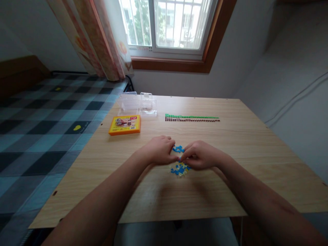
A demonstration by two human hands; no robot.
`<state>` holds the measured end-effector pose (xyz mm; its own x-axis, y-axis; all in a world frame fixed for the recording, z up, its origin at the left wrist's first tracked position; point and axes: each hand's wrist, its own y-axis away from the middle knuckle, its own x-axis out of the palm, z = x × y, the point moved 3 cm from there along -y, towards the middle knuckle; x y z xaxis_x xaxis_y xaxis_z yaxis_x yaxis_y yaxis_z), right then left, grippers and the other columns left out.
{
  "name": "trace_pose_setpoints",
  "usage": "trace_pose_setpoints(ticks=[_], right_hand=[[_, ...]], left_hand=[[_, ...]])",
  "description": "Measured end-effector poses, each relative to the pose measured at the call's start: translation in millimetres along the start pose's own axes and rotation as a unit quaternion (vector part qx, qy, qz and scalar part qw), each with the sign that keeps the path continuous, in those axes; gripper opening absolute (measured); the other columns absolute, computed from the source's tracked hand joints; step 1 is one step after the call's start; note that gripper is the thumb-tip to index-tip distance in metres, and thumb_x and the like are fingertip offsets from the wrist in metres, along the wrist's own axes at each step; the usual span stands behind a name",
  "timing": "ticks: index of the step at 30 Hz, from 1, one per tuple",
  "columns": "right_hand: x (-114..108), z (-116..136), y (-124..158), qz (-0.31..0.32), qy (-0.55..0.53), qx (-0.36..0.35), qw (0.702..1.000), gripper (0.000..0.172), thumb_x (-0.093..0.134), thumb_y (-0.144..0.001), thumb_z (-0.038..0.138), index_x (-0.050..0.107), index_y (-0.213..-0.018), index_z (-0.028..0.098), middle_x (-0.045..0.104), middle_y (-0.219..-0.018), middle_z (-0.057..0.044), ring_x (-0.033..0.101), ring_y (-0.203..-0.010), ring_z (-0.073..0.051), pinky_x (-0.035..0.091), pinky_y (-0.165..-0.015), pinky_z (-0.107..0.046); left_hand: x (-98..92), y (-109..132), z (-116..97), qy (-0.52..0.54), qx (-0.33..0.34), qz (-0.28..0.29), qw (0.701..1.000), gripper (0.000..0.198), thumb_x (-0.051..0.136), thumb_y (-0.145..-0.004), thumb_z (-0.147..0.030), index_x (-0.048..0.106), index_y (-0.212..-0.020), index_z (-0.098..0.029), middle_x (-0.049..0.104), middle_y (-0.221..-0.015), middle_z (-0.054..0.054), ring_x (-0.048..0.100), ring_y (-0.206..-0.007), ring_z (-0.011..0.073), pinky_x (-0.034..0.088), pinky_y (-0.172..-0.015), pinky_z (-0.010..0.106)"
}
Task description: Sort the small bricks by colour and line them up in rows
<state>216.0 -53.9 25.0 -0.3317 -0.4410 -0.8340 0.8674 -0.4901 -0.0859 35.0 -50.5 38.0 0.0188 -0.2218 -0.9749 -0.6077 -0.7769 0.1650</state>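
On the table's near half lies a mixed pile of tiny blue, yellow and pale building bricks. A smaller cluster of blue bricks sits just beyond it, between my hands. My left hand rests at the cluster's left side, thumb and fingers apart, its thumb tip beside a small blue brick. My right hand is closed in a pinch at that same brick, just above the mixed pile. Part of the pile is hidden under the right hand.
Farther back, green bricks and dark brown bricks form two long rows. A yellow-orange box lies at left, with clear plastic cases behind it. A bed with a checked sheet adjoins the table's left edge.
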Motion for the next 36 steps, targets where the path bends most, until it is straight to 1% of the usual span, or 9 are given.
trace_pose_setpoints(ticks=[5, 12, 17, 20, 23, 26, 31, 33, 36], right_hand=[[-4, 2, 1, -0.019, -0.003, -0.001, 1.0, 0.026, 0.062, -0.078, 0.012, 0.081, -0.093, 0.022, 0.074, -0.078, -0.001, 0.058, -0.06, -0.01, 0.038, -0.059, -0.022], [-1, 6, -2, 0.003, -0.003, -0.007, 1.0, 0.028, 0.061, -0.08, 0.012, 0.081, -0.096, 0.023, 0.075, -0.081, -0.002, 0.058, -0.06, -0.01, 0.038, -0.059, -0.022], [-4, 1, -1, -0.016, 0.02, 0.006, 1.0, 0.026, 0.061, -0.084, 0.017, 0.081, -0.099, 0.024, 0.075, -0.079, -0.002, 0.057, -0.059, -0.01, 0.037, -0.059, -0.023], [-6, -2, 0, -0.02, 0.011, 0.007, 1.0, 0.026, 0.061, -0.084, 0.016, 0.081, -0.097, 0.023, 0.074, -0.078, -0.002, 0.056, -0.058, -0.01, 0.038, -0.059, -0.023], [-6, -4, 1, -0.018, 0.009, 0.012, 1.0, 0.024, 0.061, -0.083, 0.017, 0.081, -0.094, 0.023, 0.075, -0.078, -0.002, 0.056, -0.058, -0.01, 0.038, -0.058, -0.023], [-4, -7, 0, -0.023, 0.025, 0.029, 0.999, 0.024, 0.061, -0.086, 0.019, 0.081, -0.097, 0.025, 0.076, -0.08, -0.001, 0.059, -0.061, -0.011, 0.039, -0.06, -0.023], [-6, -15, 1, -0.076, 0.056, 0.054, 0.994, 0.021, 0.06, -0.091, 0.024, 0.08, -0.1, 0.025, 0.077, -0.085, -0.003, 0.064, -0.071, -0.013, 0.04, -0.065, -0.024], [-9, -17, 3, -0.091, 0.056, 0.057, 0.993, 0.018, 0.061, -0.092, 0.027, 0.079, -0.096, 0.023, 0.075, -0.079, -0.003, 0.061, -0.067, -0.013, 0.038, -0.064, -0.024], [-10, -20, 3, -0.087, 0.061, 0.074, 0.992, 0.015, 0.065, -0.09, 0.032, 0.076, -0.09, 0.021, 0.066, -0.068, 0.0, 0.054, -0.06, -0.011, 0.034, -0.061, -0.024]], left_hand=[[0.9, 0, 2, 0.007, 0.0, -0.004, 1.0, 0.04, 0.06, -0.081, -0.058, 0.063, -0.088, -0.019, 0.068, -0.097, 0.01, 0.064, -0.092, 0.0277, 0.047, -0.077, 0.036], [-1.7, 2, 8, 0.034, 0.01, 0.015, 0.999, 0.029, 0.061, -0.08, -0.049, 0.06, -0.085, -0.02, 0.066, -0.097, 0.008, 0.061, -0.09, 0.0244, 0.046, -0.073, 0.033], [-2.8, 2, 11, 0.04, 0.018, 0.022, 0.999, 0.02, 0.059, -0.079, -0.04, 0.059, -0.083, -0.021, 0.066, -0.096, 0.006, 0.06, -0.087, 0.0224, 0.044, -0.07, 0.031], [-4.0, 2, 11, 0.04, 0.016, 0.029, 0.999, 0.018, 0.06, -0.079, -0.038, 0.058, -0.083, -0.021, 0.066, -0.096, 0.006, 0.06, -0.086, 0.0217, 0.044, -0.068, 0.031], [-3.9, 2, 11, 0.039, 0.017, 0.03, 0.999, 0.018, 0.06, -0.079, -0.038, 0.057, -0.081, -0.021, 0.066, -0.095, 0.006, 0.06, -0.085, 0.0211, 0.043, -0.066, 0.03], [-2.4, 1, 11, 0.031, 0.019, 0.014, 0.999, 0.02, 0.06, -0.08, -0.041, 0.057, -0.08, -0.021, 0.066, -0.093, 0.005, 0.06, -0.084, 0.0214, 0.042, -0.066, 0.031], [-0.5, 0, 10, 0.021, 0.014, -0.004, 1.0, 0.025, 0.055, -0.085, -0.044, 0.058, -0.08, -0.021, 0.066, -0.09, 0.006, 0.06, -0.081, 0.021, 0.041, -0.067, 0.032], [-1.0, -1, 9, 0.022, 0.014, -0.006, 1.0, 0.025, 0.055, -0.086, -0.044, 0.058, -0.08, -0.021, 0.066, -0.089, 0.006, 0.06, -0.08, 0.0209, 0.041, -0.067, 0.032], [-1.6, -1, 9, 0.027, 0.016, -0.005, 0.999, 0.027, 0.055, -0.087, -0.046, 0.059, -0.08, -0.02, 0.066, -0.089, 0.006, 0.06, -0.08, 0.0214, 0.041, -0.067, 0.032]])
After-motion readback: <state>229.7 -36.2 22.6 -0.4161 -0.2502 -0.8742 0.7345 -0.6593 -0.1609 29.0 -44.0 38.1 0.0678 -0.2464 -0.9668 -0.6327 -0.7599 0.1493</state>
